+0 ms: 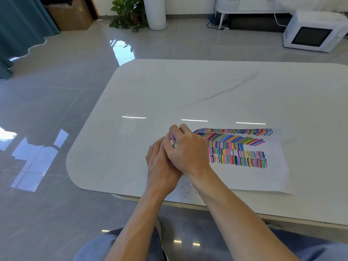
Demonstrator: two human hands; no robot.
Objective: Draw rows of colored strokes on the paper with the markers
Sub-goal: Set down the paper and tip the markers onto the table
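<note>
Two hands meet over the near middle of a white marble-patterned surface (188,87), closed together around a bundle of markers (172,140). Only the round ends of the markers show, purple, pale pink and mint, peeking out between the fingers.

The right hand (186,153) lies on top, with its fingers curled over the far side of the bundle and gripping it. The left hand (160,166) sits beneath and to the left, its fingers running up against the bundle. They are largely covered by the right hand, so I cannot tell how tightly they close. Both bare forearms reach in from the bottom edge, and the wrists cross slightly.

The paper (263,178) lies flat on the surface just to the right of the hands, and the right hand overlaps its left edge. Several rows of short strokes in many colours fill its far half: a wavy row along the top, slanted bars below, then more bars and squiggles. Its near half is blank. A few small dark ink specks (183,194) mark the surface near the front edge, between the two wrists.

Beyond the surface, a glossy grey tiled floor (56,110) holds a white microwave (312,32) at far right, a leafy potted plant (128,14), a cardboard box (69,14) and a teal curtain (18,25) at far left.
</note>
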